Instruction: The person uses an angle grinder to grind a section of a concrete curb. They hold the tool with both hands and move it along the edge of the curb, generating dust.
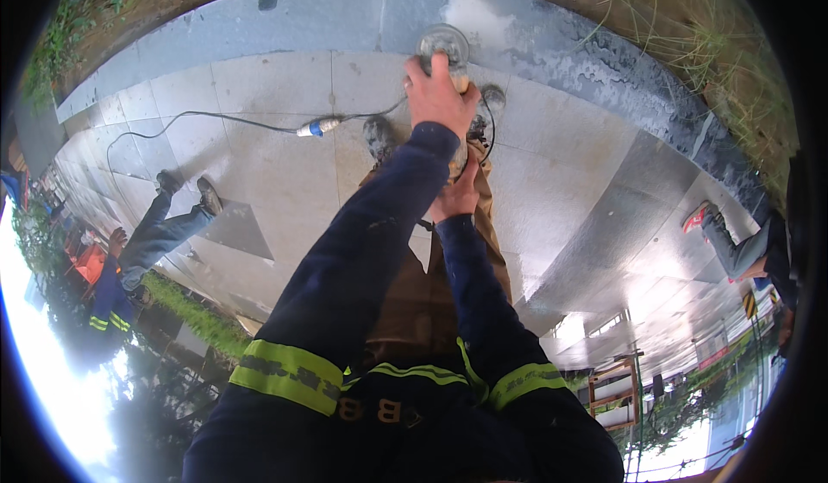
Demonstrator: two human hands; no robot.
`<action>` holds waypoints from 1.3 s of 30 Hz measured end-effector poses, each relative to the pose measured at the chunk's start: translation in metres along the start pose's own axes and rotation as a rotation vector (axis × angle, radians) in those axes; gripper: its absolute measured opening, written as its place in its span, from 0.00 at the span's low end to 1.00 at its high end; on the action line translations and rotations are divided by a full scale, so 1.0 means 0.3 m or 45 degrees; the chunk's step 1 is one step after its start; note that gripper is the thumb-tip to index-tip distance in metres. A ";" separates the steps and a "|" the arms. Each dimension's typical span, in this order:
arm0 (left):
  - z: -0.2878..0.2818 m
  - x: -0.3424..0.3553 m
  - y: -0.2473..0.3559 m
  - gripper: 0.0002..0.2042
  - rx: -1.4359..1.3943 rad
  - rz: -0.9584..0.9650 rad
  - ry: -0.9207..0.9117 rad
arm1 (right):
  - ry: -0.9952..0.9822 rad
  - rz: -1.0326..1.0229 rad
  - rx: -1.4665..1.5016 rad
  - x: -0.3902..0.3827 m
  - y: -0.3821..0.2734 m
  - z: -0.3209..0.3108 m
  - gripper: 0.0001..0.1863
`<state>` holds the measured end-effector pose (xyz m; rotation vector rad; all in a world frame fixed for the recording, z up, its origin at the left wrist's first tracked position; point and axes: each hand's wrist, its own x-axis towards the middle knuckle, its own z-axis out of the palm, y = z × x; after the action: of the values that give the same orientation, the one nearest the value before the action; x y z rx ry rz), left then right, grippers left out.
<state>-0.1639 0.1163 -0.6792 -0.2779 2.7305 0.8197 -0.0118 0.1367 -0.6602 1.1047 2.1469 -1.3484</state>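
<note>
Both my hands grip a dusty angle grinder (457, 82) with a round grey disc guard (444, 36). My left hand (435, 95) is closed over its front end, just behind the disc. Closer to my body, my right hand (459, 194) wraps the rear of the tool, partly hidden by my left sleeve. The disc end is over the grey stone edging (328, 15), beside a pale, whitish patch; whether it touches the stone I cannot tell. A dark power cord (233, 119) with a blue-and-white plug connector (319, 127) runs left across the paving from the tool.
My dusty shoes (378, 134) stand on light stone paving (276, 86) just behind the edging. Soil and grass (690, 26) border it beyond. One person in blue trousers (159, 241) is at the left; another person's leg with a red shoe (695, 216) shows at the right.
</note>
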 end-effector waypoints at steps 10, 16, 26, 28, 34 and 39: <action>0.006 -0.004 0.008 0.29 0.017 -0.083 -0.071 | -0.033 -0.011 0.007 0.007 0.021 -0.010 0.46; 0.023 0.005 0.023 0.31 0.005 0.002 0.013 | -0.032 0.063 0.026 0.032 0.023 -0.011 0.44; -0.007 0.040 -0.004 0.28 -0.063 0.123 0.078 | 0.044 -0.087 0.099 0.028 -0.025 0.036 0.44; -0.003 0.033 -0.005 0.28 0.026 0.104 -0.031 | 0.068 0.016 0.063 0.003 -0.029 0.044 0.43; 0.003 0.035 -0.026 0.29 -0.004 0.098 0.043 | 0.093 -0.038 0.016 0.003 -0.029 0.060 0.45; 0.001 0.029 -0.020 0.30 0.050 0.157 -0.064 | 0.106 0.112 0.050 -0.004 -0.029 0.074 0.44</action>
<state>-0.1706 0.1108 -0.6854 -0.0802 2.7349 0.7925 -0.0200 0.1146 -0.6648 1.2757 2.1109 -1.3324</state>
